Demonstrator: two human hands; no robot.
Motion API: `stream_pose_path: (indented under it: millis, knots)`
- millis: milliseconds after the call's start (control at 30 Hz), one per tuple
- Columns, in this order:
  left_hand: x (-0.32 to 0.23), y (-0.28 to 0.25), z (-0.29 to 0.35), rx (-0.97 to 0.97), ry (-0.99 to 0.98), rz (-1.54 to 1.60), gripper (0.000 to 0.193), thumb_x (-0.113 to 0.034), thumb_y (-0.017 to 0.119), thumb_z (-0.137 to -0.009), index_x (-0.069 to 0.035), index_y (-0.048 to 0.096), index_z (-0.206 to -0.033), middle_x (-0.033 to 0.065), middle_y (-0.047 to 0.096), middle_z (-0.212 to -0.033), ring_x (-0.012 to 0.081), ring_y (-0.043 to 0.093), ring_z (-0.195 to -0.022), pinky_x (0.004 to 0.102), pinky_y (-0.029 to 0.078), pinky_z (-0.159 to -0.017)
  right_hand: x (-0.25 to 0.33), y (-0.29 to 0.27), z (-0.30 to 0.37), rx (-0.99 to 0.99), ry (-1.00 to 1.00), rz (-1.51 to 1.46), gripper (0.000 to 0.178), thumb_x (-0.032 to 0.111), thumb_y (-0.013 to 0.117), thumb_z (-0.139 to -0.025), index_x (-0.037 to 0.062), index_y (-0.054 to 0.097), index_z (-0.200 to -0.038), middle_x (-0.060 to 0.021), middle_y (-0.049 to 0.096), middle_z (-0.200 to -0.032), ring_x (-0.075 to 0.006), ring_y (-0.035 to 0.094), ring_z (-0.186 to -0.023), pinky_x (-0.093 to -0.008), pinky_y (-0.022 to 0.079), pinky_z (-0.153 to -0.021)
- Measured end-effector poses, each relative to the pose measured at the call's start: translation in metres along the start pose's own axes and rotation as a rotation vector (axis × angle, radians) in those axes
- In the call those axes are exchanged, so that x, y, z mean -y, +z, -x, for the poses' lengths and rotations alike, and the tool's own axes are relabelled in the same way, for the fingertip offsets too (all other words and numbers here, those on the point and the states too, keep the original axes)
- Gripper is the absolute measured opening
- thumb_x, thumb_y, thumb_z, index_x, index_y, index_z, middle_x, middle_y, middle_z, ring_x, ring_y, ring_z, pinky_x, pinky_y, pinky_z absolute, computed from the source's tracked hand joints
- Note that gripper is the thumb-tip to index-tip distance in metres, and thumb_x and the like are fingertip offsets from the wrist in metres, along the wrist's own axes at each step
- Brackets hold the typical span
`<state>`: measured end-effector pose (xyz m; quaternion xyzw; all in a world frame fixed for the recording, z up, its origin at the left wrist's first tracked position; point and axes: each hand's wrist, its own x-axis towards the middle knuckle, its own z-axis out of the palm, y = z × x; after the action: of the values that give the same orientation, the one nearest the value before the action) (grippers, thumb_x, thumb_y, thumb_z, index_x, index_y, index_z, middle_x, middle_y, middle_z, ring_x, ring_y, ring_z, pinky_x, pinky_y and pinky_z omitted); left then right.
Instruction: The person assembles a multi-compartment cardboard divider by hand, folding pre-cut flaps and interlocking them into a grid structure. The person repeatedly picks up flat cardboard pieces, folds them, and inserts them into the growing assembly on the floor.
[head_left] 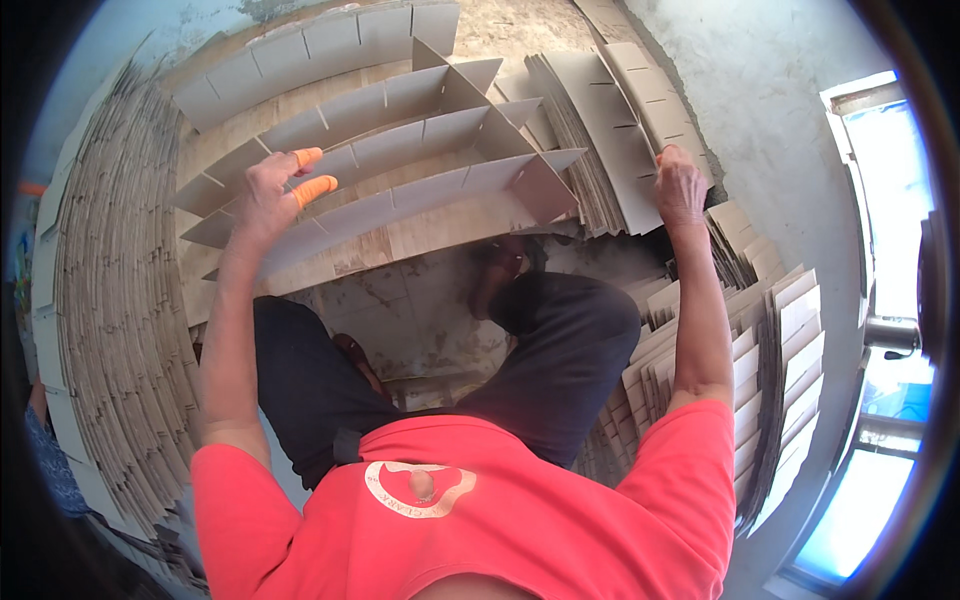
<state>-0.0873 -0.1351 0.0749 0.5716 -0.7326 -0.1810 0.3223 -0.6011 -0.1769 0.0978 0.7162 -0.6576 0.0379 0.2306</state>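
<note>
My left hand (272,190) is over the left part of a half-joined cardboard divider, its thumb and a finger apart in orange finger covers, with nothing seen between them. Several long slotted strips (420,190) of the divider stand on edge in rows on a wooden board. A crosswise cardboard strip (545,190) runs through their right ends. At the right, my right hand (680,185) is closed on the near end of a slotted cardboard strip (650,90). This strip is tilted beside a stack of similar strips (590,130).
A tall packed stack of cardboard strips (120,300) lines the left side. Behind the divider stands another slotted strip (310,55). More cardboard bundles (750,370) lie by my right arm. The wooden board's front edge (350,265) is just ahead of my knees; a wall is at the right.
</note>
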Motion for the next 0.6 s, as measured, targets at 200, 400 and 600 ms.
stream_pose_path:
  millis: [200,400,600]
  knots:
    - [-0.001,0.03,0.015,0.114,0.04,-0.075,0.043,-0.026,0.077,-0.071,0.0,0.066,-0.104,0.0129,0.066,-0.086,0.0232,0.063,-0.081,0.0329,0.049,-0.072,0.086,-0.094,-0.023,-0.313,-0.031,-0.717,0.021,0.009,0.067,-0.083,-0.0019,0.064,-0.101,-0.0182,0.068,-0.084,-0.0254,0.069,-0.074,-0.0318,0.053,-0.063]
    - [-0.003,0.049,0.007,0.145,0.085,-0.059,0.017,-0.019,0.071,-0.074,-0.004,0.069,-0.082,0.0164,0.062,-0.07,0.0313,0.06,-0.065,0.0385,0.046,-0.061,0.146,-0.106,-0.022,-0.073,-0.034,-0.996,0.022,0.009,0.07,-0.081,-0.0032,0.066,-0.099,-0.0161,0.068,-0.084,-0.0161,0.067,-0.074,-0.0268,0.051,-0.067]
    - [-0.003,0.054,0.007,0.187,0.079,-0.072,0.018,-0.018,0.07,-0.073,-0.002,0.067,-0.079,0.0184,0.06,-0.068,0.0339,0.058,-0.063,0.0402,0.044,-0.058,0.164,-0.084,-0.029,-0.002,-0.22,-0.959,0.021,0.007,0.067,-0.081,-0.0043,0.064,-0.098,-0.0198,0.066,-0.089,-0.0308,0.067,-0.077,-0.0302,0.052,-0.069]
